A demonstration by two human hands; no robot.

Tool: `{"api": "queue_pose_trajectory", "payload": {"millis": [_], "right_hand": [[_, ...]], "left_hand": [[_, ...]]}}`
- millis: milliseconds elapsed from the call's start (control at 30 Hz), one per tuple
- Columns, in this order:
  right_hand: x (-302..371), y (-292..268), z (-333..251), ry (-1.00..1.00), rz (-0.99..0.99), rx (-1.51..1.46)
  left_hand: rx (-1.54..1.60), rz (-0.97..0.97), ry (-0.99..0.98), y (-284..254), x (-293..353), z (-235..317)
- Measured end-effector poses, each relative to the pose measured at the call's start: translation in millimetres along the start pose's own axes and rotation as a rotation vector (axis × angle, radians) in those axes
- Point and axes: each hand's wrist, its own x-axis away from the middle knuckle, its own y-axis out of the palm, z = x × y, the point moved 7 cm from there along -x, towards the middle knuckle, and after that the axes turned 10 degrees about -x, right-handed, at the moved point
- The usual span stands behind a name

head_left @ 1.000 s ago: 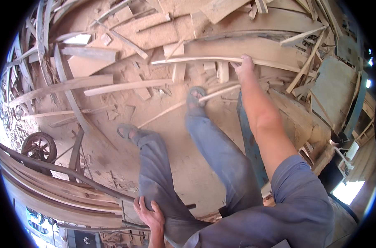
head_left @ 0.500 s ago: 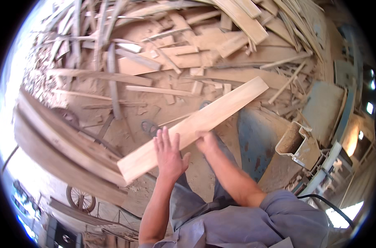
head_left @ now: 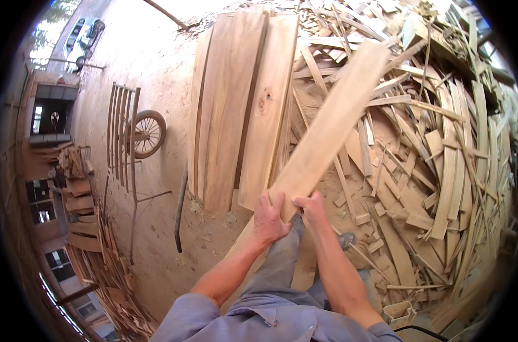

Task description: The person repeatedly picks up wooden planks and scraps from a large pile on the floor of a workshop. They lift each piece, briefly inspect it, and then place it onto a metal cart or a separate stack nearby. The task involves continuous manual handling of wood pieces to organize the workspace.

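A long pale wooden board (head_left: 336, 122) slants away from my body toward the far right, its near end passing back beside my left forearm. My left hand (head_left: 270, 221) is closed around the board's left edge, thumb on the upper face. On the opposite edge, my right hand (head_left: 310, 207) grips it with the fingers mostly hidden beneath. Just left of the board lies a stack of wide planks (head_left: 230, 102), one of them with a dark knot. The held board overlaps the stack's right side; whether they touch, I cannot tell.
Wood offcuts (head_left: 407, 154) cover the ground on the right in a loose heap. A cart with a spoked wheel (head_left: 148, 134) stands on the left, and a dark bar (head_left: 181, 214) leans by the planks. More stacked wood (head_left: 85, 228) lies at the far left.
My view has swung left, bringing the plank stack ahead of me. The board now points farther away from me. My left hand, earlier spread flat on it, now grips its edge.
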Motion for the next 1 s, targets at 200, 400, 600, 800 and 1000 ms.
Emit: {"api": "queue_pose_trajectory", "payload": {"millis": [200, 400, 600, 800, 1000], "right_hand": [[-39.8, 88.2, -22.2, -0.21, -0.035, -0.047], [-22.8, -79.6, 55.7, 0.053, 0.293, 0.037], [92.2, -404.1, 187.0, 0.085, 0.56, 0.205], [180.1, -469.7, 134.4, 0.1, 1.233, -0.315], [127.9, -635.8, 190.8, -0.18, 1.22, -0.859]], "left_hand": [[-0.134, 0.169, -0.212, -12.3, -80.4, -85.0], [-0.241, -0.188, -0.226, 72.7, -104.2, -131.6], [-0.307, -0.161, -0.168, 127.6, -12.3, -102.4], [-0.192, -0.411, 0.14, 185.9, 86.7, -11.6], [-0.141, -0.68, 0.35, 235.8, 143.8, 34.7]]}}
